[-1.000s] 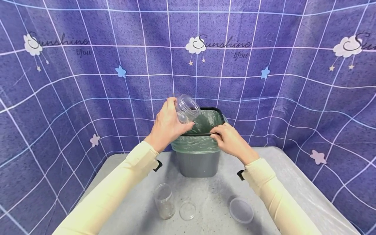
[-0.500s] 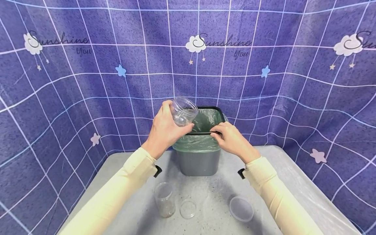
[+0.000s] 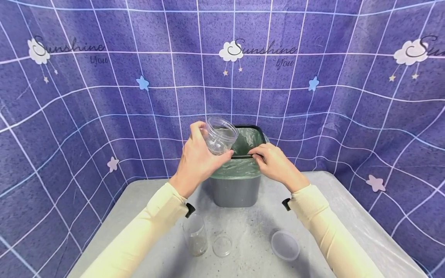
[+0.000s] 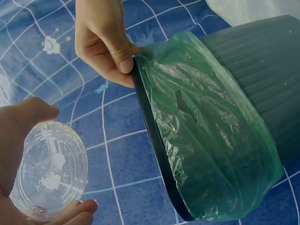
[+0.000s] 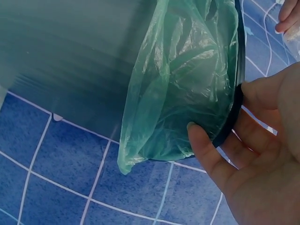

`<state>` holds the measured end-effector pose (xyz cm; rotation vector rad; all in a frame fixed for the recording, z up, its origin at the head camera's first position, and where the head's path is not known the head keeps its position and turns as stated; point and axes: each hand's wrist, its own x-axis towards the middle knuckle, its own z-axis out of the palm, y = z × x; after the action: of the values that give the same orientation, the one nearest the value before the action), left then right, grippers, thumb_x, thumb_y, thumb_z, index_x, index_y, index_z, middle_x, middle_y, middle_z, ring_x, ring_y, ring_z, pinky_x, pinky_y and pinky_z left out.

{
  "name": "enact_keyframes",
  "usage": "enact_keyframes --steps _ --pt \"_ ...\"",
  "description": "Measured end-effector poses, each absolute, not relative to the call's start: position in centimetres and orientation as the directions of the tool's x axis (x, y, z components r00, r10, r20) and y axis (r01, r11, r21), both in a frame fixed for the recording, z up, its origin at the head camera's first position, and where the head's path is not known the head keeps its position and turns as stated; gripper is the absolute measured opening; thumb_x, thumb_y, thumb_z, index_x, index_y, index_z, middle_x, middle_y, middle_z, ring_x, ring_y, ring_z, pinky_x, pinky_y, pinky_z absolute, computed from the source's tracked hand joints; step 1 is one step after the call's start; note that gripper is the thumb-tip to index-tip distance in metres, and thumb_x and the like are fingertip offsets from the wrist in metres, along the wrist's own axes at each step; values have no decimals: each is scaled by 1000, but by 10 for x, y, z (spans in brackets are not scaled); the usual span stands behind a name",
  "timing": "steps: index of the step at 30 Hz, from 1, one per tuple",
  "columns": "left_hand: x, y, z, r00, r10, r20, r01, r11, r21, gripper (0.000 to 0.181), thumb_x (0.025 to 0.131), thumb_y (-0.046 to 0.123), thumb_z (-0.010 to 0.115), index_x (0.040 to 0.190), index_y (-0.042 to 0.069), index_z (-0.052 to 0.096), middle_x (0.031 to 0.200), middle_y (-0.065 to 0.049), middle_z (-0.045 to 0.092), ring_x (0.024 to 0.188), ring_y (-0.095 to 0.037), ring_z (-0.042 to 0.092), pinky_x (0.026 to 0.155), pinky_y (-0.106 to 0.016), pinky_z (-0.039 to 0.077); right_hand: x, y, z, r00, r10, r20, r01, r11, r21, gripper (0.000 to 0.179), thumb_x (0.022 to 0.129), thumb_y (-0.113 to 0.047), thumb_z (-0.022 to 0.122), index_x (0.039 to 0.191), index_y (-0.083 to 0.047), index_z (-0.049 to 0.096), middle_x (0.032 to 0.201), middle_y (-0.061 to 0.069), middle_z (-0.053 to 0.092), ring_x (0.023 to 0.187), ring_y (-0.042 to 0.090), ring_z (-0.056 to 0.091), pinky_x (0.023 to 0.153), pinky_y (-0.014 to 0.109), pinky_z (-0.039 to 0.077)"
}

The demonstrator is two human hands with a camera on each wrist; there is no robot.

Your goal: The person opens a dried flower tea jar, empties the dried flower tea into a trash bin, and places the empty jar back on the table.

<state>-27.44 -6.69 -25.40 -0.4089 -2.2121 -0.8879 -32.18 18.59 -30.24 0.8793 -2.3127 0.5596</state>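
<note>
My left hand [image 3: 199, 160] grips a clear plastic jar [image 3: 221, 135], tilted with its open mouth toward the bin's opening. In the left wrist view the jar's round base [image 4: 51, 171] shows between thumb and fingers. A grey trash bin [image 3: 236, 193] stands at the back of the table, lined with a green bag [image 3: 240, 168] folded over its black rim [image 3: 243, 157]. My right hand [image 3: 274, 162] pinches that rim at the front right. The right wrist view has the right fingers [image 5: 206, 150] over the bag's outer fold, close to the black rim [image 5: 229, 122].
A second clear jar [image 3: 196, 237] stands upright at the front, with some residue low inside. Beside it lies a clear round lid [image 3: 222, 246]. A frosted round lid [image 3: 285, 245] lies further right. Dark specks dot the grey table [image 3: 243, 231]. A blue-purple curtain [image 3: 167, 96] surrounds the table.
My left hand dipped and shifted slightly left, then right, with the jar, whose mouth now faces more upward. The right hand stays at the rim.
</note>
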Motion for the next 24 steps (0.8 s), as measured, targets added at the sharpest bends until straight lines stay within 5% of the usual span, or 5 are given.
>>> enact_keyframes --steps 24 --pt "-260 -64 -263 -687 7 726 531 688 495 97 64 55 91 132 12 39 110 -10 64 93 -31 65 79 -46 55 -299 197 -293 -558 -412 720 -713 682 -161 33 93 5 52 107 -10 78 101 6 76 97 26 63 84 42 47"
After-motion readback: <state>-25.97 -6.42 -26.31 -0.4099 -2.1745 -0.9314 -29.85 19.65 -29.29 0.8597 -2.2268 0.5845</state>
